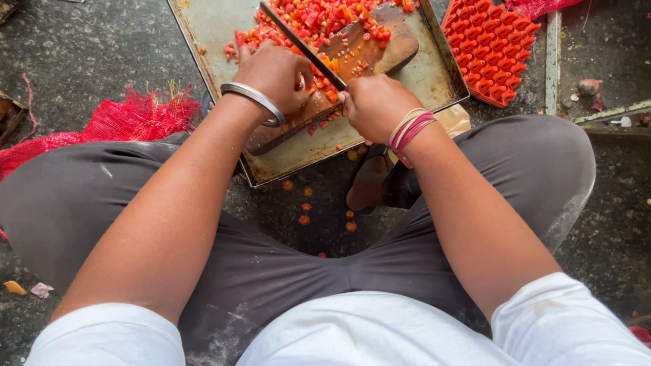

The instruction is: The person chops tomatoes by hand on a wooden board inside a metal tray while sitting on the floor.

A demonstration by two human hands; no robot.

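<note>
- Red and orange diced tomato pieces lie heaped on a wooden cutting board, which rests inside a worn metal tray set on the dark floor in front of the seated person.
- The right hand is closed in a fist around the handle of a knife; the handle itself is hidden inside the grip.
- The knife's long axis runs diagonally, from the right hand up and to the left across the board, with the tip pointing away from the person toward the tray's far left side. The blade lies low over the chopped pile.
- The left hand, with a metal bangle at the wrist, is curled and pressed down on the near left part of the board, just beside the blade; I cannot tell whether it holds a piece beneath the fingers.
- By my judgement the chopping step is in hand, with most of the pile already diced. The next cut calls for keeping the left fingertips tucked back from the edge.
- A few pieces have spilled onto the floor between the legs.
- A red moulded plastic tray sits right of the metal tray, and red mesh sacking lies to the left.
</note>
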